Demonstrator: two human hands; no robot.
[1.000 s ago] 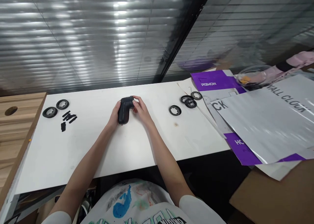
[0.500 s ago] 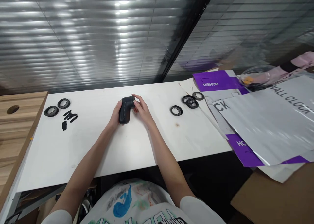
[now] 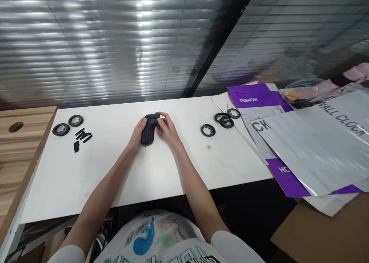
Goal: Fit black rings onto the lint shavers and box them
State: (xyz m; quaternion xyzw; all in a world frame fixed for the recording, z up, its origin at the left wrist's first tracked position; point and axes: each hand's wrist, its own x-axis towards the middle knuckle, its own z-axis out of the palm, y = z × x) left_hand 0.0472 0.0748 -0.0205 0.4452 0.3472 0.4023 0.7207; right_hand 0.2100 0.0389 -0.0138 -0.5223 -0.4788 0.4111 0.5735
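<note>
A black, pistol-shaped device (image 3: 148, 131) is held between my hands over the middle of the white table, its thick handle pointing toward me. My left hand (image 3: 137, 134) is closed around the left side of its body and handle. At the short right end, the fingers and thumb of my right hand (image 3: 167, 127) pinch the tip. Whether a separate small part sits in those right fingers is hidden. The exact kind of device cannot be made out.
Two black rings (image 3: 75, 120) and several short black strips (image 3: 83, 134) lie at the left. Several more black rings (image 3: 208, 130) are on the right, beside purple-and-white packaging (image 3: 253, 96) and a grey plastic sheet (image 3: 314, 140). A blind-covered glass wall (image 3: 115, 44) stands behind the table.
The view has shifted very slightly. Both hands keep their grip on the device, and the right fingers have curled in a little more at its right end.
</note>
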